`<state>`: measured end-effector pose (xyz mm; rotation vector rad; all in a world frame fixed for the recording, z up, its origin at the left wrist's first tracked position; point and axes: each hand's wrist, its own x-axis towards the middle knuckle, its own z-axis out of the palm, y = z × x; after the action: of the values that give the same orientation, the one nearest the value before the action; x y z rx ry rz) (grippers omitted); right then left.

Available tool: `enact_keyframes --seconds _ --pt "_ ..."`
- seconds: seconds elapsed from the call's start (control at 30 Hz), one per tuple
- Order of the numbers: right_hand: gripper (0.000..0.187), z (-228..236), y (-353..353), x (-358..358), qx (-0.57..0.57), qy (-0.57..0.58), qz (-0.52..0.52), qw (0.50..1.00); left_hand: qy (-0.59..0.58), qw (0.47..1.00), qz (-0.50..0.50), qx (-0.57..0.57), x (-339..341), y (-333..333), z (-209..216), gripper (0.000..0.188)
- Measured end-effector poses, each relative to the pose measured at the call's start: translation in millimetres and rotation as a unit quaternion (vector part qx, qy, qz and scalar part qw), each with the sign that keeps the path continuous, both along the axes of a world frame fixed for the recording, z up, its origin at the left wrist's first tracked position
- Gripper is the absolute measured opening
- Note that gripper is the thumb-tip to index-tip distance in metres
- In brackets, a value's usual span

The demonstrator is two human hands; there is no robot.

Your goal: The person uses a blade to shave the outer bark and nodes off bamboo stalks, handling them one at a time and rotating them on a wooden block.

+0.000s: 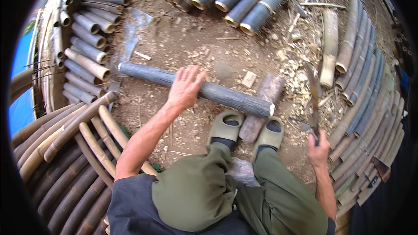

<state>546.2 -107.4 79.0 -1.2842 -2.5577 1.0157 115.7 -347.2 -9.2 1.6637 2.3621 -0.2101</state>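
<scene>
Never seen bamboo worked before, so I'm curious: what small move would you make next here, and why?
Probably bring the knife over to the pole's cut end. The left hand lies flat on the dark bamboo pole, whose right end rests on a wooden block, while the right hand holds the blade upright, off to the side.

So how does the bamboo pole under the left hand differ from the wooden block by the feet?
The bamboo pole is long, round and dark grey; the wooden block is short, stubby and reddish brown. The pole lies crosswise with its right end propped on the block, while the block points away from the feet on the dirt. The left hand presses the pole; no hand touches the block. Both look rough and weathered.
</scene>
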Motion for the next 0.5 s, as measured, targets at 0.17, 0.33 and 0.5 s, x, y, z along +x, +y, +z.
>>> enact_keyframes --seconds 0.17,0.33,0.5 --pt "0.018 -25 -20 86 -0.147 0.006 -0.188 0.971 -0.024 0.991 0.086 -0.095 -108 -87 3 0.067" --pt "0.019 -31 -49 130 -0.143 0.080 -0.275 0.947 -0.197 0.961 0.122 -0.152 -76 6 116 0.071" --pt "0.022 -16 -42 87 -0.125 0.116 -0.237 0.956 -0.355 0.931 0.059 -0.067 -45 55 206 0.087"
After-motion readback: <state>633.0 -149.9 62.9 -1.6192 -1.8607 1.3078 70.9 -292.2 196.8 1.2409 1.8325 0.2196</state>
